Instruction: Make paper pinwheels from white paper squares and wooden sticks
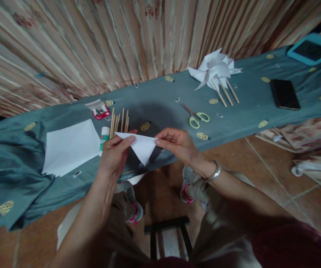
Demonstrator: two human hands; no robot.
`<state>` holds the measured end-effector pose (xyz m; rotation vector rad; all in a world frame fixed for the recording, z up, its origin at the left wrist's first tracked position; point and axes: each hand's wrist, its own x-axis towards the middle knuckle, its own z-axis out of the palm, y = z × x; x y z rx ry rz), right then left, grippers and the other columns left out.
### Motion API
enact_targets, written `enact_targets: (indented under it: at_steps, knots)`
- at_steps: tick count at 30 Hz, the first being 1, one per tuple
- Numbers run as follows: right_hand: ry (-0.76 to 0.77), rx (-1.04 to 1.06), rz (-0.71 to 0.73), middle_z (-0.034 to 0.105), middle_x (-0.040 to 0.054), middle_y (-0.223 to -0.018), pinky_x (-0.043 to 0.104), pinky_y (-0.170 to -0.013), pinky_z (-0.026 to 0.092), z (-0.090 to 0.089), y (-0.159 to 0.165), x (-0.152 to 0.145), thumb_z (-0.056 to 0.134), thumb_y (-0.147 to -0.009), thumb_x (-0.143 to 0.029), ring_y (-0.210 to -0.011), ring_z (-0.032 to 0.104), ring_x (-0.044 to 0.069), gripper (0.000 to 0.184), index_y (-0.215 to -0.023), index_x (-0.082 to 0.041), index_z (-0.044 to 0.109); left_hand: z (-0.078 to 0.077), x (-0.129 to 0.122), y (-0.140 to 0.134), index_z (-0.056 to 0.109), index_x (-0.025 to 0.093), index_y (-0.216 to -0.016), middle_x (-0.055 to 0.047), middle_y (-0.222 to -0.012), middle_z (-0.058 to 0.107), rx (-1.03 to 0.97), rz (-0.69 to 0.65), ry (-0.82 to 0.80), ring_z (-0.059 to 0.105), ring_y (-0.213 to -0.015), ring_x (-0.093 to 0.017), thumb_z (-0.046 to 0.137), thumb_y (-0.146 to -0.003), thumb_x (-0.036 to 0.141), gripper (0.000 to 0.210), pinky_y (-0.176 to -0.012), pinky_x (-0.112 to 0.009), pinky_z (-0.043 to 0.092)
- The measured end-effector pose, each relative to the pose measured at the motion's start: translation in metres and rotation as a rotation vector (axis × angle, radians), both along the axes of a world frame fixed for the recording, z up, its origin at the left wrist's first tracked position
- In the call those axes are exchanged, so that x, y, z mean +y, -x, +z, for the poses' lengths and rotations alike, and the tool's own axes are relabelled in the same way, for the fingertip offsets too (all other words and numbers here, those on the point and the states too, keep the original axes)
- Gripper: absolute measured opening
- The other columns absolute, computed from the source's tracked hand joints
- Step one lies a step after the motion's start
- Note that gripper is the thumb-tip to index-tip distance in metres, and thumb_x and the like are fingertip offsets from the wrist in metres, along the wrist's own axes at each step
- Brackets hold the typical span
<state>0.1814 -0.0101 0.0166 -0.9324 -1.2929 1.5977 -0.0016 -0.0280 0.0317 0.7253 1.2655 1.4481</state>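
A sheet of white paper folded into a triangle (143,146) is held up between my two hands over the front edge of the table, one corner pointing down. My left hand (115,152) pinches its left corner, thumb on top. At the right corner, my right hand (177,143) grips it between thumb and fingers. Just behind my left hand are several wooden sticks (117,121) and a glue stick (104,134) with a white cap. Left of these lies a stack of white paper (70,149).
An opened red-and-white box (99,109) holds small metal pieces. Green-handled scissors (196,117) lie mid-table. Behind them are white paper pinwheels (215,69) on wooden sticks. A dark phone (285,94) and a blue-framed tablet (312,49) rest at the right on the green tablecloth (160,96).
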Motion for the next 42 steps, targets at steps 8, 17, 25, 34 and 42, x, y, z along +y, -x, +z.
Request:
enact_targets:
  at_steps: [8, 17, 25, 34, 42]
  knots:
    - [-0.346, -0.272, -0.059, 0.071, 0.0032, -0.096, 0.032, -0.082, 0.051, 0.006, -0.004, -0.005, 0.067, -0.082, -0.025, -0.086, 0.065, 0.015, 0.012, -0.094, -0.021, 0.066, -0.002, -0.001, 0.001, 0.073, 0.020, -0.060, -0.002, -0.076, 0.074, 0.091, 0.009, 0.025, 0.062, -0.067, -0.013, 0.083, -0.051, 0.022, 0.014, -0.067, -0.027, 0.049]
    - [-0.633, -0.548, -0.075, 0.071, 0.0042, -0.104, 0.038, -0.093, 0.046, 0.013, -0.005, -0.009, 0.058, -0.088, -0.020, -0.101, 0.063, 0.020, 0.007, -0.085, -0.023, 0.063, -0.009, -0.001, 0.000, 0.077, 0.022, -0.067, -0.001, -0.075, 0.075, 0.144, 0.008, 0.016, 0.062, -0.069, -0.015, 0.083, -0.055, 0.025, 0.014, -0.067, -0.026, 0.049]
    - [-0.383, -0.455, -0.086, 0.071, 0.0053, -0.108, 0.038, -0.090, 0.047, 0.000, 0.000, -0.003, 0.068, -0.078, -0.021, -0.101, 0.065, 0.021, 0.005, -0.075, -0.021, 0.064, -0.009, -0.004, -0.004, 0.078, 0.023, -0.071, 0.000, -0.071, 0.073, 0.211, -0.005, 0.022, 0.062, -0.067, -0.015, 0.082, -0.057, 0.027, 0.015, -0.066, -0.027, 0.049]
    - [-0.205, -0.361, -0.031, 0.071, 0.0085, -0.108, 0.034, -0.081, 0.049, -0.009, 0.000, 0.003, 0.073, -0.073, -0.026, -0.099, 0.066, 0.020, 0.009, -0.077, -0.019, 0.069, -0.005, -0.005, -0.006, 0.078, 0.023, -0.072, 0.000, -0.071, 0.073, 0.369, -0.006, 0.016, 0.063, -0.067, -0.017, 0.080, -0.059, 0.026, 0.013, -0.063, -0.027, 0.049]
    - [-0.224, -0.498, 0.029, 0.073, 0.0075, -0.099, 0.033, -0.075, 0.049, -0.011, -0.002, 0.005, 0.073, -0.075, -0.029, -0.089, 0.067, 0.020, 0.011, -0.073, -0.018, 0.069, -0.004, -0.007, -0.005, 0.078, 0.023, -0.070, 0.000, -0.074, 0.074, 0.414, -0.023, 0.000, 0.064, -0.068, -0.017, 0.079, -0.062, 0.028, 0.009, -0.065, -0.028, 0.049]
